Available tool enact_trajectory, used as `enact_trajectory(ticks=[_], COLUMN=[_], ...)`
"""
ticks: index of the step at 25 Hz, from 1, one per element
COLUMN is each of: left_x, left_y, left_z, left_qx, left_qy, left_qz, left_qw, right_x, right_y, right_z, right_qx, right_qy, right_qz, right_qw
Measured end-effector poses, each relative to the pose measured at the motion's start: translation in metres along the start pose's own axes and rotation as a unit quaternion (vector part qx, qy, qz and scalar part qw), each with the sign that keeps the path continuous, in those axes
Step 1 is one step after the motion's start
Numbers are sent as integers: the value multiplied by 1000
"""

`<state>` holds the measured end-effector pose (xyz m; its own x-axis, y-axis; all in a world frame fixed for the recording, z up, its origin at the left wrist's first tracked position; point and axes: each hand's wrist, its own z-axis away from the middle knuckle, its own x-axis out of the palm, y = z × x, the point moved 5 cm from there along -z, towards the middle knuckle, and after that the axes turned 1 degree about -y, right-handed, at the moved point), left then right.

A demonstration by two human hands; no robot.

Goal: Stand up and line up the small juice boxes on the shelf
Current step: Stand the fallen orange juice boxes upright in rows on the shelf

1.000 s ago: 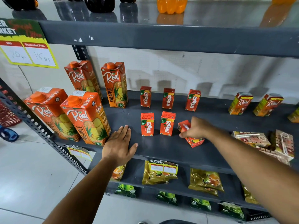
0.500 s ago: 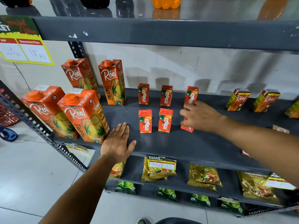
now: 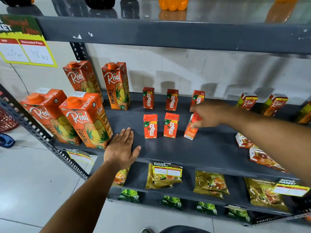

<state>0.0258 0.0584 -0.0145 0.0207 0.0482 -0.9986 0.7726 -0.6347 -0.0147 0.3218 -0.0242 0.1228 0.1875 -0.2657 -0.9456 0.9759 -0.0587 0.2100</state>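
Five small juice boxes (image 3: 150,126) stand upright; right hand (image 3: 210,113) pinches a tilted sixth box (image 3: 191,127) beside them, needing straightening, while left hand (image 3: 122,147) lies spread on the shelf (image 3: 185,152).

I see a dark grey shelf (image 3: 185,148) carrying rows of cartons. At its left end stand four tall pineapple cartons (image 3: 87,121), two in front and two behind. Toward the middle, small juice boxes (image 3: 150,126) stand upright in two rows: three at the back, two in front. A sixth small box (image 3: 191,130) sits at the right end of the front row, tilted, its base on the shelf. Farther right, two small green-and-red boxes (image 3: 247,102) stand at the back, and flat white-edged packs (image 3: 259,156) lie near the front edge. My left hand (image 3: 121,148) rests flat on the shelf's front.
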Motion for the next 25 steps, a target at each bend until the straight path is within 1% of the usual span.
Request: enact_trajectory(ticks=[2,4,7,11,17,19,20,22,25], left_x=[0,0,0,0,1,-2,-6,-16,-17], left_y=[0,0,0,0,0,0,4,24,99], left_z=[0,0,0,-1,-1,3,8,23,46], left_qx=[-2,-3,-1,5,7,15,28,82,216], left_qy=[0,1,-1,5,-4,16,35,72,69], left_qz=[-1,5,6,13,12,32,48,69,60], left_qw=[1000,1000,1000,1000,1000,999,998,992,972], right_x=[7,15,16,1,7,7,8,4,-11], right_y=[-1,-10,-17,-10,-9,-6,-1,11,49], right_z=[-2,-4,-4,-8,-8,-6,-6,-1,20], right_qx=[100,130,138,150,153,147,143,148,188], right_qy=[-18,-32,-46,-69,-67,-76,-77,-55,24], right_qz=[-84,-116,-123,-137,-161,-181,-203,-236,-265], right_qw=[991,984,982,977,973,969,966,959,945])
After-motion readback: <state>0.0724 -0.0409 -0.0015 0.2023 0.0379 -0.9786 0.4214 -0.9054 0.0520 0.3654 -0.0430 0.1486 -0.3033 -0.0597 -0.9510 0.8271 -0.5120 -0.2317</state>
